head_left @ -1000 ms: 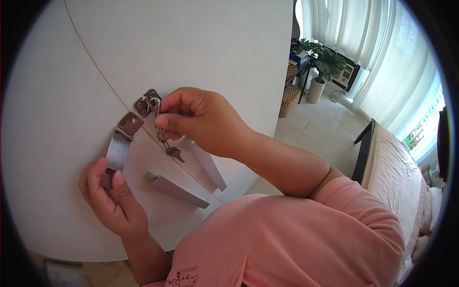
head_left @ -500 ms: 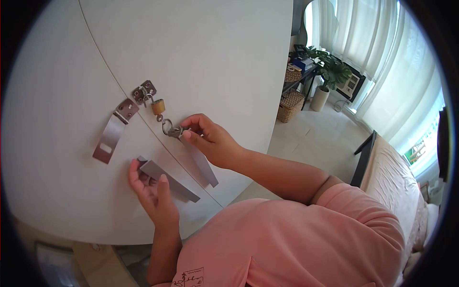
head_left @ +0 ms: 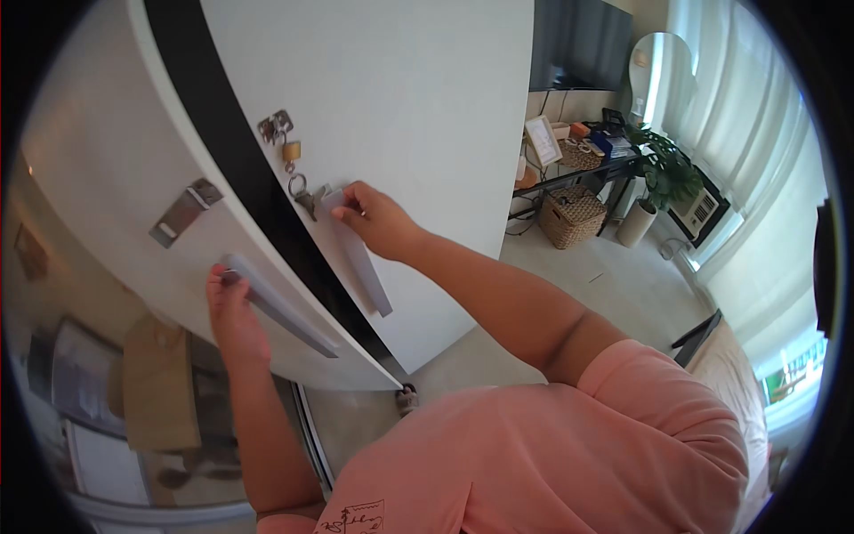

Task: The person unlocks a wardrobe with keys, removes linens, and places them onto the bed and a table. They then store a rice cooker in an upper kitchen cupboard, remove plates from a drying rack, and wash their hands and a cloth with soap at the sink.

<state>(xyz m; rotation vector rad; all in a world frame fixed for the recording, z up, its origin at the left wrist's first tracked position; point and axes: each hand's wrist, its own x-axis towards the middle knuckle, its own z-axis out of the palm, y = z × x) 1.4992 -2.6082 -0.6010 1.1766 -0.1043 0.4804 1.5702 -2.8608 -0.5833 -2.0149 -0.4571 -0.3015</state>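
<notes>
My left hand [head_left: 238, 316] is closed around the upper end of the grey bar handle [head_left: 289, 310] on the left white cabinet door [head_left: 98, 133]. This door stands ajar, and a dark gap [head_left: 267, 209] shows beside it. My right hand [head_left: 378, 221] pinches the top of the matching handle [head_left: 363, 267] on the right white door [head_left: 374, 89]. A brass padlock [head_left: 292, 151] hangs from the metal staple plate [head_left: 276, 125] on that door, with a key ring [head_left: 298, 185] and keys [head_left: 308, 203] dangling below. The hasp strap [head_left: 187, 212] sits on the left door, apart from the staple.
To the right are a woven basket [head_left: 571, 218], a potted plant [head_left: 636, 224], a wall-mounted screen [head_left: 583, 49] and a bed [head_left: 712, 334]. A dark object [head_left: 406, 400] lies on the floor near the left door's bottom corner.
The left door has swung outward with my left hand on its handle, and a dark gap has appeared between the doors. My right hand has stayed at the right handle's top.
</notes>
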